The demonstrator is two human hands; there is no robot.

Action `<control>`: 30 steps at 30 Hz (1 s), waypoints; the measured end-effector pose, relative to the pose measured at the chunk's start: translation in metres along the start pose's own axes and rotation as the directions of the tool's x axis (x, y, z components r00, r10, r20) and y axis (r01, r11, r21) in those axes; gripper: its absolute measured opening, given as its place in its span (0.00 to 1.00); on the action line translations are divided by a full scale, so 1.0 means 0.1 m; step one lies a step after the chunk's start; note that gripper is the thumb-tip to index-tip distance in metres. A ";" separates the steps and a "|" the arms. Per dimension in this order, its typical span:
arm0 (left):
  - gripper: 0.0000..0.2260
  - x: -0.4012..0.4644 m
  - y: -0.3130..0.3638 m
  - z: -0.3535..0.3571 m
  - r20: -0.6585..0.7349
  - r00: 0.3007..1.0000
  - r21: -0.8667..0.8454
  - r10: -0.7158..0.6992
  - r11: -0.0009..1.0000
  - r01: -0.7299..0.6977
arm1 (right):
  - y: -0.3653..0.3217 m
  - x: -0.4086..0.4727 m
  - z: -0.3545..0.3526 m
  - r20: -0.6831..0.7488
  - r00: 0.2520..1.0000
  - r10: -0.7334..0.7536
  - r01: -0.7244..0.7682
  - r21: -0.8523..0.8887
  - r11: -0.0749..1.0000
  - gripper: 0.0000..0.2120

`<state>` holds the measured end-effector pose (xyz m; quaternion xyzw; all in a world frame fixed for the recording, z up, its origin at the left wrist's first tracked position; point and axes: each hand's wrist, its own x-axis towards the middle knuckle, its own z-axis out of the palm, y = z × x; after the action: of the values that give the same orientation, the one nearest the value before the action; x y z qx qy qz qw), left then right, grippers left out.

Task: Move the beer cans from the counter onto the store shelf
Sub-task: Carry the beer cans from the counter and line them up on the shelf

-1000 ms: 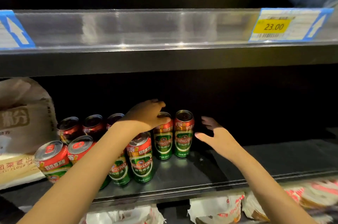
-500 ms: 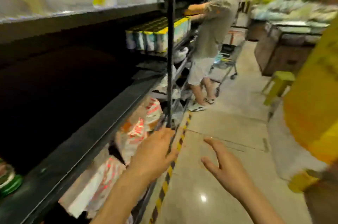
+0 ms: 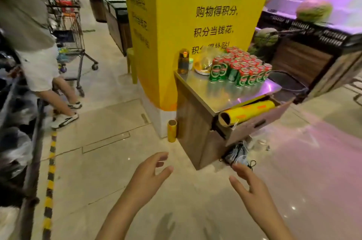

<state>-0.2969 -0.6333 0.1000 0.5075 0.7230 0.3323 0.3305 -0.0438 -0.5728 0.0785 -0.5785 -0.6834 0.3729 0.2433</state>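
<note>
Several green and red beer cans stand packed together on the steel top of a small wooden counter beside a yellow pillar. My left hand and my right hand hang low over the floor, well short of the counter, both with fingers spread and holding nothing. The store shelf shows only as a blurred dark edge at the far left.
A person in white shorts stands at the left by a shopping cart. A yellow pillar rises behind the counter. A cardboard box with a yellow roll hangs off the counter's near side. A yellow tube stands on the floor.
My view has swung from the shelf with cans, along the aisle, round to the counter. Both hands left the shelved cans and now hang free over the floor.
</note>
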 end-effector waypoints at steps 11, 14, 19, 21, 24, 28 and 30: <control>0.11 1.66 0.24 0.78 0.012 0.980 -0.026 -0.197 0.980 0.197 | 0.39 1.86 -0.68 0.084 0.996 -0.044 0.043 0.016 0.999 0.18; 0.12 2.36 0.45 1.02 0.002 0.982 -0.017 -0.187 0.982 0.187 | 0.47 2.51 -0.90 0.089 0.995 -0.038 0.037 0.017 0.999 0.14; 0.13 3.57 1.11 1.39 0.028 0.998 -0.016 -0.063 0.998 0.063 | 0.69 3.48 -1.37 0.074 0.997 0.009 -0.012 0.030 0.999 0.18; 0.14 3.98 1.38 1.53 0.035 0.999 -0.014 -0.016 1.000 0.016 | 0.77 3.83 -1.54 0.085 0.995 0.046 -0.052 0.069 0.996 0.17; 0.16 4.53 1.72 1.76 0.055 0.997 0.029 0.061 0.998 -0.063 | 0.86 4.44 -1.75 0.115 0.993 0.017 -0.024 0.057 0.998 0.16; 0.19 5.18 1.93 1.93 -0.012 0.999 0.074 0.052 0.996 -0.051 | 0.88 5.44 -1.94 0.195 0.976 -0.096 0.102 -0.020 0.995 0.17; 0.20 5.47 1.97 1.93 -0.072 0.997 0.076 -0.003 0.997 0.008 | 0.78 5.97 -2.01 0.248 0.957 -0.151 0.158 -0.011 0.987 0.20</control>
<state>-0.1841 -0.0312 0.0756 0.5054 0.7480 0.3216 0.2857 0.0308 0.0578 0.0786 -0.4763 -0.7570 0.4113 0.1761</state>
